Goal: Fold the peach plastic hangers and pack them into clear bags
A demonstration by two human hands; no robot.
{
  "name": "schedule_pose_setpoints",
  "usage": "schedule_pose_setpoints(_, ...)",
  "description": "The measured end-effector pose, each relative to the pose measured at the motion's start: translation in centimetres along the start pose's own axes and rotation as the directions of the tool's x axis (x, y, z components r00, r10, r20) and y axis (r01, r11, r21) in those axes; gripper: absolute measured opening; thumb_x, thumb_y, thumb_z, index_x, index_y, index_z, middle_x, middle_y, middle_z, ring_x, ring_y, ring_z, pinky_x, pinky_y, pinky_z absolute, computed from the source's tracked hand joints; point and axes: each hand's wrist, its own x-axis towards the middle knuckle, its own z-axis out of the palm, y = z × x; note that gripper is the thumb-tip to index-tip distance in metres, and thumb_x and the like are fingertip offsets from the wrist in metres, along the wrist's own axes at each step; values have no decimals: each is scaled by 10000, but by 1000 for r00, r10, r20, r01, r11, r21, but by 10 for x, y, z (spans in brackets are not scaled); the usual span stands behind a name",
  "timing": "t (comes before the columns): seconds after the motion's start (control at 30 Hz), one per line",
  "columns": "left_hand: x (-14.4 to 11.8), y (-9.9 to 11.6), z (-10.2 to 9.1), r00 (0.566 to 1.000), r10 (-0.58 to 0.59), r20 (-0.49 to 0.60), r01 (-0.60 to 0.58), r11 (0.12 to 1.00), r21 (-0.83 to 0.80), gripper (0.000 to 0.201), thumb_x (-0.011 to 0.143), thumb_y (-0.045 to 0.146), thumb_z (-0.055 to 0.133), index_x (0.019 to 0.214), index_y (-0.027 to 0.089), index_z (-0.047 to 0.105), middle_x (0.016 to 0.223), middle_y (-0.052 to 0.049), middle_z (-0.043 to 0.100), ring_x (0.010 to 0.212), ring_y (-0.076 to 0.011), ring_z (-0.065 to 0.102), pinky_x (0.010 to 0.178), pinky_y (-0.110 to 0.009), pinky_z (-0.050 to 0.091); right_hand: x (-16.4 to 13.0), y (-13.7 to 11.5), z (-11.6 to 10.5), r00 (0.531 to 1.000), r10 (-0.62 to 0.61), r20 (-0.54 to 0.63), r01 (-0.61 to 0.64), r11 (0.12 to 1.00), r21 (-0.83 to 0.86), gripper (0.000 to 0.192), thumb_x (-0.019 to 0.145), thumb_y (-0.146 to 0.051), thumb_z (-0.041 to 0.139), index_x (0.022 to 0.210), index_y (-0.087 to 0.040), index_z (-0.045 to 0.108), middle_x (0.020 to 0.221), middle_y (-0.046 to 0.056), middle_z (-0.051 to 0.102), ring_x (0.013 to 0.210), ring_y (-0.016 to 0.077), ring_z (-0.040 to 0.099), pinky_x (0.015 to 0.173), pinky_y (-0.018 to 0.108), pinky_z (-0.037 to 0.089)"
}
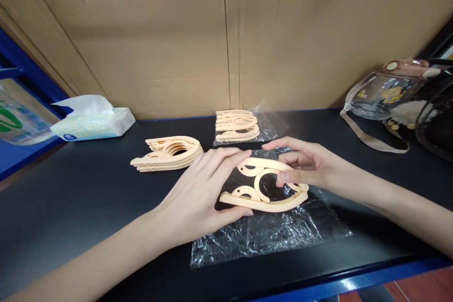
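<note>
A folded cream plastic folding hanger [276, 206] lies over a clear plastic bag [262, 240] on the table. My left hand [208, 193] grips its left end, thumb along the near edge and fingertips at the far edge. Over its right part is my right hand [311, 163], index finger stretched out and thumb reaching over the ring-shaped middle. The thumb and fingers there are apart; whether they press on the hanger is unclear. To the left sits a stack of similar folded hangers [166, 163]. Behind, more hangers [237, 125] lie inside a clear bag.
A tissue pack [95, 122] stands at the back left, near a blue frame [24, 66]. A clear bottle with a strap [385, 92] is at the back right beside a dark mesh item [437, 113]. Cardboard [159, 42] walls off the black table's [53, 226] rear.
</note>
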Motion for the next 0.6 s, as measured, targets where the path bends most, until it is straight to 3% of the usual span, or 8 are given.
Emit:
schedule_pose_setpoints(0.2,0,-1,0,999,-22,32,23,999,-48,736,795,476,698,1372,201,333,1317,-97,461,1179,-248,468,980,-361,408,1,0,-1,997,65,38,-69,990,124,509,807,-274,695,1262,-227,472,813,2,682,751,138,637,614,238,442)
schedule_pose_setpoints(0.37,0,0,1,999,-24,28,26,997,-68,676,820,417,689,1366,220,340,1301,-84,468,1167,-238,477,961,-353,424,2,2,-1,997,74,37,-77,994,79,521,811,-297,688,1273,-217,463,841,18,678,757,154,639,609,254,458)
schedule_pose_setpoints(0.5,0,0,1,999,-31,19,32,997,-74,653,825,404,687,1357,220,356,1284,-82,477,1148,-235,490,947,-352,435,1,6,1,998,-42,-36,35,983,-181,537,844,-401,646,1312,-246,435,879,20,654,770,174,627,630,300,494)
schedule_pose_setpoints(0.57,0,0,1,999,-33,4,33,997,-74,653,822,418,686,1354,218,363,1280,-82,481,1145,-239,493,947,-358,436,-1,8,4,968,-239,-73,187,887,-422,614,829,-446,655,1358,-274,395,1062,51,626,882,198,618,725,351,520)
schedule_pose_setpoints(0.6,0,0,1,999,-34,-6,34,997,-73,654,822,429,684,1353,217,366,1279,-83,482,1146,-241,494,950,-362,436,-2,9,6,936,-347,-56,261,793,-551,684,803,-468,678,1384,-284,367,1195,73,578,987,223,598,804,386,516)
